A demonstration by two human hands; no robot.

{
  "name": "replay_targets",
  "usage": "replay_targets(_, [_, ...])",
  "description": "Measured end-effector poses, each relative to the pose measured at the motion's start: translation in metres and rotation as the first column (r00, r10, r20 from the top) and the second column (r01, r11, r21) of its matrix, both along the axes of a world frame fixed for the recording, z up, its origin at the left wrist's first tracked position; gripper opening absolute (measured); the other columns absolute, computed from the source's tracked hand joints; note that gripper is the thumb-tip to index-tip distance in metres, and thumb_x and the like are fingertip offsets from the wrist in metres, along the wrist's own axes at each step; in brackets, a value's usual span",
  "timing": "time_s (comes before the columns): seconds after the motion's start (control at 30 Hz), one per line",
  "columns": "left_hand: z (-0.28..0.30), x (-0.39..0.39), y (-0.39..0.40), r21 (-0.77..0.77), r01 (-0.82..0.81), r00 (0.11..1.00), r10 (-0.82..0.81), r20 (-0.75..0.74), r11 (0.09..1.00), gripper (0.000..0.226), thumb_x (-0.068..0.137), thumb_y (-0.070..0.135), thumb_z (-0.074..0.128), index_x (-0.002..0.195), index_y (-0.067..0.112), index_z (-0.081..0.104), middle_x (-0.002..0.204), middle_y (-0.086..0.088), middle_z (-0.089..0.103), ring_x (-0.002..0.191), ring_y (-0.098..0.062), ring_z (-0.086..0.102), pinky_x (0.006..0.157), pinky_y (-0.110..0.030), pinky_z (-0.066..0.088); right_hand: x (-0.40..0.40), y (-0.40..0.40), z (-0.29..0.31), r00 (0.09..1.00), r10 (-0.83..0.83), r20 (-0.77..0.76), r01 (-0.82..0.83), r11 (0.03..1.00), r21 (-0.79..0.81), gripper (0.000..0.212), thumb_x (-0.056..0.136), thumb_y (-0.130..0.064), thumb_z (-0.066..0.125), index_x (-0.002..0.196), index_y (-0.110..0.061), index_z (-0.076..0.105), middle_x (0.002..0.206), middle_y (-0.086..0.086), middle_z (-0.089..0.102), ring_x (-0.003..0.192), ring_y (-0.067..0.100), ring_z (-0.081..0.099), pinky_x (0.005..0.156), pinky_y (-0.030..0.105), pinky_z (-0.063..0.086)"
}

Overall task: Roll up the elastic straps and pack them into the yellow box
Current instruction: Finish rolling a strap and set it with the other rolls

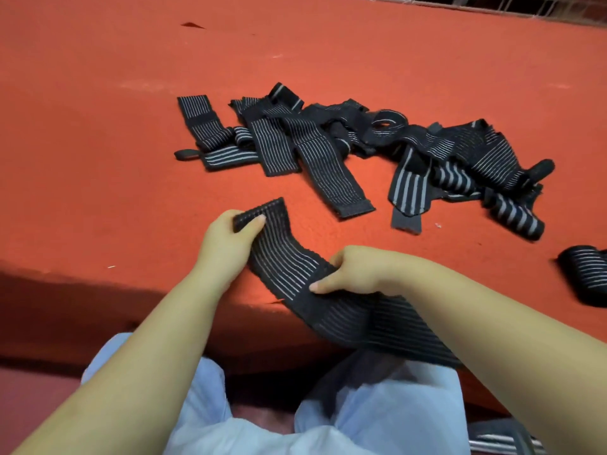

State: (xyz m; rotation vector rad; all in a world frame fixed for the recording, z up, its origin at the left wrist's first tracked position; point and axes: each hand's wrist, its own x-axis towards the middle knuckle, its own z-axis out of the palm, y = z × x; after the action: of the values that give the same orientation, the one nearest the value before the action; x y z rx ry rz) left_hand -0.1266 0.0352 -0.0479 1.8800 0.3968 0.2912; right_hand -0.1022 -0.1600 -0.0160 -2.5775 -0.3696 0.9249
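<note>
Near the bench (98, 159) edge, my left grip (226, 238) pinches one strap (289, 267) by its end while my right grip (358, 270) holds its middle, rolling barely begun. Beyond lies the unrolled pile (328, 142); no yellow box shows.

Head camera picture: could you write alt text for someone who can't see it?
Two bare hands hold one black elastic strap with pale stripes over a red surface: the left hand grips its far end, the right hand grips its middle. Beyond lies a heap of loose straps; no yellow box shows.
</note>
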Motion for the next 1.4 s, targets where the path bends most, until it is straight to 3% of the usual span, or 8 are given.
replay_targets(0.1, [0.007, 0.004, -0.014, -0.350, 0.112, 0.993, -0.114, 0.014, 0.930, 0.025, 0.091, 0.029, 0.057, 0.104, 0.009, 0.063, 0.100, -0.009, 0.070, 0.096, -0.027, 0.066, 0.087, -0.042, 0.051, -0.009, 0.007, -0.006, 0.993, -0.064, -0.098, 0.084, 0.973, 0.215, 0.045, 0.081, -0.050, 0.066, 0.100, -0.010, 0.069, 0.098, 0.005, 0.072, 0.093, 0.024, 0.067, 0.086, 0.035, 0.053])
replay_targets(0.23, [0.016, 0.008, -0.024, -0.485, 0.186, 0.978, -0.211, 0.004, 0.855, 0.022, 0.096, 0.026, 0.050, 0.107, 0.010, 0.062, 0.102, -0.010, 0.070, 0.094, -0.028, 0.067, 0.084, -0.041, 0.053, -0.008, 0.015, -0.008, 0.966, -0.206, -0.159, 0.258, 0.837, 0.482, 0.052, 0.074, -0.050, 0.071, 0.112, -0.015, 0.064, 0.109, 0.002, 0.070, 0.101, 0.019, 0.067, 0.097, 0.041, 0.049])
replay_targets(0.33, [0.022, 0.008, -0.023, -0.475, 0.268, 0.955, -0.296, 0.016, 0.838, 0.020, 0.097, 0.026, 0.047, 0.099, 0.014, 0.064, 0.090, -0.005, 0.071, 0.083, -0.022, 0.068, 0.078, -0.037, 0.055, -0.007, 0.018, -0.006, 0.944, -0.268, -0.193, 0.330, 0.754, 0.569, 0.074, 0.060, -0.055, 0.074, 0.122, -0.019, 0.056, 0.115, 0.000, 0.067, 0.103, 0.017, 0.066, 0.098, 0.040, 0.049])
replay_targets(0.43, [0.020, 0.006, -0.016, -0.437, 0.263, 0.961, -0.274, 0.038, 0.860, 0.022, 0.098, 0.025, 0.046, 0.086, 0.016, 0.062, 0.077, 0.000, 0.069, 0.069, -0.015, 0.066, 0.067, -0.029, 0.053, -0.020, 0.029, -0.010, 0.878, -0.165, -0.450, 0.419, 0.720, 0.554, 0.029, 0.089, -0.035, 0.061, 0.111, -0.017, 0.060, 0.112, 0.005, 0.067, 0.102, 0.022, 0.064, 0.097, 0.043, 0.049])
replay_targets(0.53, [0.015, 0.003, -0.005, -0.323, 0.222, 0.972, -0.236, -0.005, 0.920, 0.022, 0.097, 0.031, 0.046, 0.085, 0.016, 0.057, 0.073, 0.003, 0.066, 0.061, -0.008, 0.063, 0.056, -0.021, 0.048, -0.037, 0.041, -0.017, 0.814, -0.086, -0.575, 0.458, 0.702, 0.544, 0.034, 0.095, -0.040, 0.050, 0.116, -0.016, 0.059, 0.109, 0.004, 0.066, 0.101, 0.023, 0.063, 0.089, 0.043, 0.051])
replay_targets(0.67, [-0.001, -0.004, -0.001, -0.265, 0.279, 0.956, -0.292, -0.012, 0.923, 0.019, 0.097, 0.032, 0.047, 0.091, 0.018, 0.058, 0.085, -0.001, 0.067, 0.076, -0.015, 0.063, 0.077, -0.036, 0.049, -0.023, 0.044, -0.024, 0.861, -0.252, -0.441, 0.504, 0.531, 0.681, 0.027, 0.096, -0.039, 0.047, 0.111, -0.020, 0.060, 0.100, -0.003, 0.069, 0.091, 0.015, 0.066, 0.080, 0.035, 0.055])
replay_targets(0.8, [-0.015, -0.013, -0.003, -0.138, 0.323, 0.945, -0.328, -0.015, 0.936, 0.014, 0.096, 0.033, 0.048, 0.090, 0.024, 0.056, 0.087, 0.005, 0.064, 0.081, -0.010, 0.059, 0.081, -0.034, 0.046, -0.006, 0.048, -0.033, 0.867, -0.462, -0.188, 0.439, 0.529, 0.727, 0.021, 0.097, -0.030, 0.048, 0.083, -0.019, 0.060, 0.076, -0.001, 0.061, 0.072, 0.016, 0.056, 0.070, 0.034, 0.046])
replay_targets(1.4, [-0.022, -0.022, 0.008, -0.373, 0.404, 0.913, -0.346, 0.214, 0.835, 0.025, 0.087, -0.006, 0.055, 0.087, 0.017, 0.065, 0.075, 0.009, 0.068, 0.069, -0.002, 0.064, 0.063, -0.015, 0.050, -0.028, 0.049, -0.046, 0.886, -0.442, -0.142, 0.317, 0.351, 0.881, 0.023, 0.093, -0.026, 0.055, 0.076, -0.015, 0.065, 0.072, 0.005, 0.061, 0.065, 0.015, 0.057, 0.057, 0.022, 0.046])
